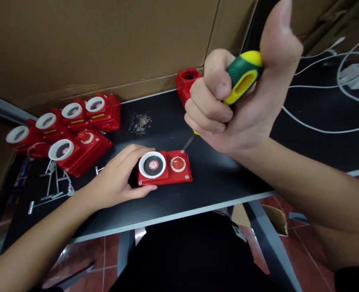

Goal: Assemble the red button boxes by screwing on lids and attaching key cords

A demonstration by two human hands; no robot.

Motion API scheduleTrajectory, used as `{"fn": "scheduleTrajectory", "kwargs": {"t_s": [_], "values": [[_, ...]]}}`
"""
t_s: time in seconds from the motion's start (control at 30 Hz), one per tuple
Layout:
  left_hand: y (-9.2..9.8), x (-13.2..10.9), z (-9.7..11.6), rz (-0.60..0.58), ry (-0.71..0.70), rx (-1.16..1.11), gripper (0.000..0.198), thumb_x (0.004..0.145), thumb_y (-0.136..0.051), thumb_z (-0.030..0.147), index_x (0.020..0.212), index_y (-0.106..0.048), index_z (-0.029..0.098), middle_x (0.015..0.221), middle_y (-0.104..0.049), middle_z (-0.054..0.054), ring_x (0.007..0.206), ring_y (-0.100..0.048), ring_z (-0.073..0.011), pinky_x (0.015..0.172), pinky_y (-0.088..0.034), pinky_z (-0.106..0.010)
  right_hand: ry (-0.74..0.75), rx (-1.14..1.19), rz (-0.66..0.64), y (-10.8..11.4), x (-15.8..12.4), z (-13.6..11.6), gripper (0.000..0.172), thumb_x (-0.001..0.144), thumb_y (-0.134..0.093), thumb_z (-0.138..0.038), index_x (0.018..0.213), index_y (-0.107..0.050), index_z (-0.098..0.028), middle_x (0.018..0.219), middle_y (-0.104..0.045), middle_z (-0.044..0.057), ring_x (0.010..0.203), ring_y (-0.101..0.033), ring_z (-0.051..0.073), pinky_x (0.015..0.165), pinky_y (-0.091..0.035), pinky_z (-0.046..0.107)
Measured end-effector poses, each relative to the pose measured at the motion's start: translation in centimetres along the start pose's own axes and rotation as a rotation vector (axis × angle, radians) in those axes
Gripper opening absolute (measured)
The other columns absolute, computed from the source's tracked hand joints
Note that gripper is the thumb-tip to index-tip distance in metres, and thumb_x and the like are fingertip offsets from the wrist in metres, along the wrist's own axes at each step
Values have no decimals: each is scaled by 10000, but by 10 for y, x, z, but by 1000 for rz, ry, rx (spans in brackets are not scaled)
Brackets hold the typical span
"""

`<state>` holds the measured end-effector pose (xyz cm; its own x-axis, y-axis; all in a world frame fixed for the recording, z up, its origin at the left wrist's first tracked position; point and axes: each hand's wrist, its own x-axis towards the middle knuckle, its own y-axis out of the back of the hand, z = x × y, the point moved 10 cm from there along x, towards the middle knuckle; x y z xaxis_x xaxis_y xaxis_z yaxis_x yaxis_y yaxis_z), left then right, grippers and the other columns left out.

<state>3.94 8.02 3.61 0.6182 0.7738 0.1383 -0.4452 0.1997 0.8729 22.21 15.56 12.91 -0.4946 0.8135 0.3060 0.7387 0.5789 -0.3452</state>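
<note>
A red alarm box [165,167] with a white-ringed round sounder and a red button lies flat on the black table [228,178]. My left hand [118,178] grips its left end, fingers wrapped round the edges. My right hand [240,89] is closed in a fist on a green and yellow screwdriver [242,76], thumb up. The metal tip of the screwdriver [188,142] rests at the box's far right corner.
Several more red alarm boxes [76,129] are grouped at the left, and another red part [187,81] stands behind my right hand. Loose screws [52,178] lie at the left front. White cables [334,81] cross the right side. Cardboard [106,40] walls the back.
</note>
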Motion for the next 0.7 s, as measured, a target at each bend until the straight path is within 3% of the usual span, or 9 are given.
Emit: {"fn": "scheduleTrajectory", "kwargs": {"t_s": [0.1, 0.23, 0.37, 0.43, 0.5, 0.7], "values": [[-4, -1, -2, -25, 33, -5, 762, 1040, -829, 652, 1630, -583, 237, 1485, -739, -166, 1314, -752, -373, 1194, -620, -534, -44, -44, -39, -3, 0, 6, 743, 1136, -731, -672, 616, -416, -245, 467, -270, -72, 404, -231, 130, 403, -265, 274], [-5, 0, -4, -21, 77, 31, 825, 1041, -790, 737, 1652, -544, 240, 1511, -711, -171, 1359, -722, -395, 1215, -606, -564, -4, 2, -37, -2, 0, 4, 731, 1242, -573, -532, 589, -427, -237, 459, -246, -63, 380, -228, 126, 393, -228, 281], [-3, -2, -14, -25, 155, 29, 1120, 872, -900, 869, 1695, -485, 232, 1594, -637, -201, 1452, -664, -469, 1269, -571, -633, 43, 9, 4, -1, 1, -2, 717, 1175, -706, -535, 580, -438, -239, 450, -213, -69, 363, -204, 120, 361, -176, 296], [-3, -3, -19, -66, 177, 5, 1212, 808, -980, 831, 1729, -452, 246, 1641, -604, -202, 1503, -635, -485, 1302, -548, -648, 15, -40, 23, -1, 2, 0, 732, 1090, -837, -554, 570, -430, -238, 436, -222, -74, 353, -205, 114, 351, -164, 302], [-3, -4, -24, -107, 193, -23, 1157, 829, -1017, 726, 1735, -459, 272, 1624, -624, -176, 1487, -654, -458, 1302, -552, -631, -7, -83, 38, 0, 2, 1, 759, 1028, -913, -563, 559, -415, -235, 422, -228, -76, 345, -197, 109, 347, -151, 309], [0, 0, -35, -137, 199, -73, 1058, 784, -1094, 583, 1651, -569, 280, 1515, -701, -134, 1375, -720, -395, 1205, -602, -530, -4, -90, 5, 8, -1, 7, 731, 966, -904, -744, 614, -499, -247, 451, -279, -71, 364, -248, 123, 363, -186, 322]]}}
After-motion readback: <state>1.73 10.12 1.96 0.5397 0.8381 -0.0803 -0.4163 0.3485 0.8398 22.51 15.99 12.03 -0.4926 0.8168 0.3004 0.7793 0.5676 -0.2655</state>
